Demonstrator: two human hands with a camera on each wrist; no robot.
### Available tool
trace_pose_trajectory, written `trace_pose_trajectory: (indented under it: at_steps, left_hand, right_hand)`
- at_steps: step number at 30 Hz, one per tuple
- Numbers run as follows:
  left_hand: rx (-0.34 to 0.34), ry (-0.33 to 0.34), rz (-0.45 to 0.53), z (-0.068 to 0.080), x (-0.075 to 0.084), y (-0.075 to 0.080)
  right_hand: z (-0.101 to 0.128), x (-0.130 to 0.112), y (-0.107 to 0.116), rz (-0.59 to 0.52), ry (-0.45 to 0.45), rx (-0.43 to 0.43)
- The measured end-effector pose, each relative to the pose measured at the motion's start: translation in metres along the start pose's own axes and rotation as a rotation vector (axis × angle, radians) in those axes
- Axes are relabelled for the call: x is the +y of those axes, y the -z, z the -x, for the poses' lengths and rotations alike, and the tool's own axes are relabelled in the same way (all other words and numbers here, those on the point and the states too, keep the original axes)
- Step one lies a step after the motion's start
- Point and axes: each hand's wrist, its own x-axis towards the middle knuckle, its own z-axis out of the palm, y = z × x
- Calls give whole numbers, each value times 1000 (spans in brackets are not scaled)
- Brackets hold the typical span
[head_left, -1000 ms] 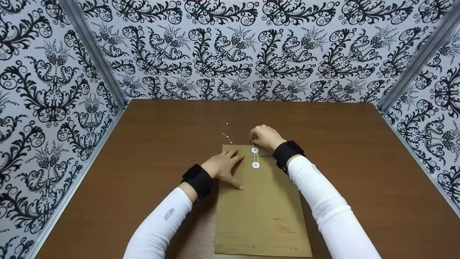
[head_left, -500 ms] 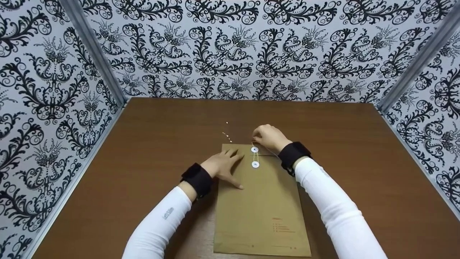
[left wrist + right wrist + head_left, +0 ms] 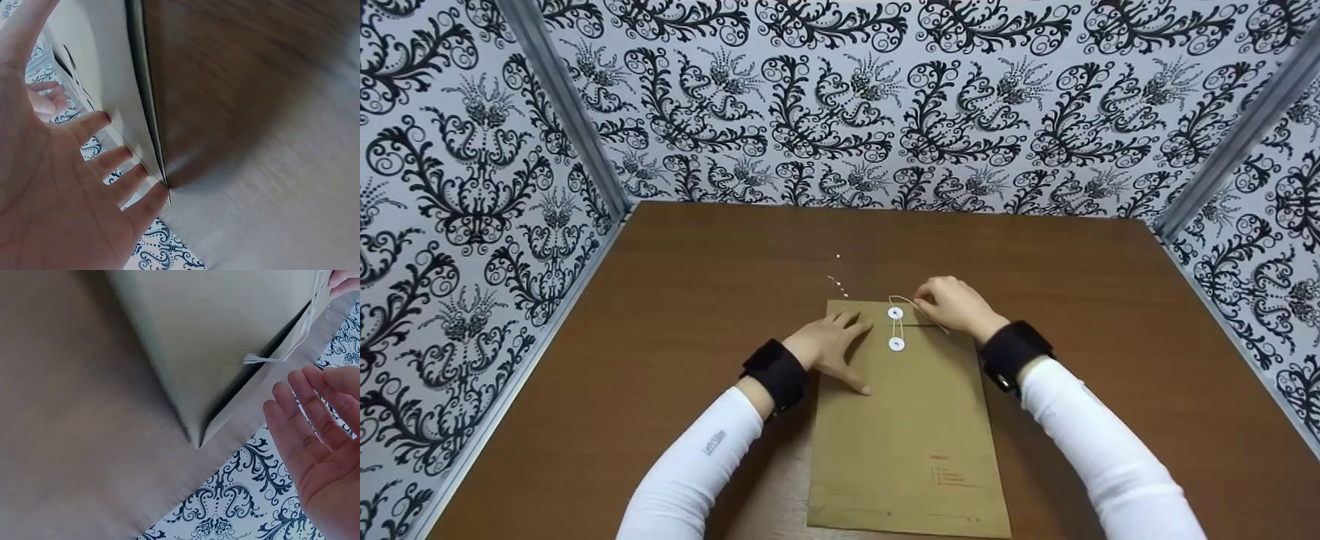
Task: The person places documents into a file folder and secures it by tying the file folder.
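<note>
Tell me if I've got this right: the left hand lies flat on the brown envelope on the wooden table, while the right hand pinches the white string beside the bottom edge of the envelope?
Not quite. The left hand does lie flat on the brown envelope on the wooden table, but the right hand pinches the white string at the top edge, by the flap and its two white discs, as the head view shows.
</note>
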Motion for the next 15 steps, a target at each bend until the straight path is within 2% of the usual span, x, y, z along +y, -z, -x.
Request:
trace_pose_trajectory:
  at_steps: [7, 15]
  left_hand:
    - [-10, -6, 3, 0, 2, 0]
    - [8, -12, -1, 1, 1, 1]
  right_hand:
    - [18, 7, -4, -17, 2, 14]
    - [38, 17, -10, -22, 59, 37]
